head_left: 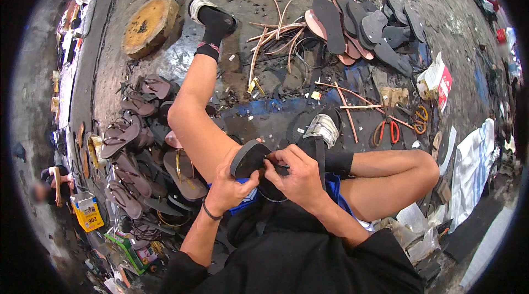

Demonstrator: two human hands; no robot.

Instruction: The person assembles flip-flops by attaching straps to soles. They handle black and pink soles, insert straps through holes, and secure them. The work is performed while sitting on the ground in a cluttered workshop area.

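Observation:
In front of my body I hold a dark flip-flop sole [248, 156], tilted up over my lap. My left hand [227, 188] is wrapped round its near edge, thumb pressed on the flat face. The fingers of my right hand [297, 171] pinch together at the sole's right side. Whatever lies between those fingertips is too small and covered to make out. A dark strap [320, 159] runs down just beyond the right hand.
Finished thong sandals [125, 168] are heaped left of my leg. Loose pink and grey soles [344, 24] lie at the far right. Between them are thin tan strips [270, 35] and a round wooden block [150, 25]. Red-handled scissors [387, 132] and a white cloth [472, 170] lie right.

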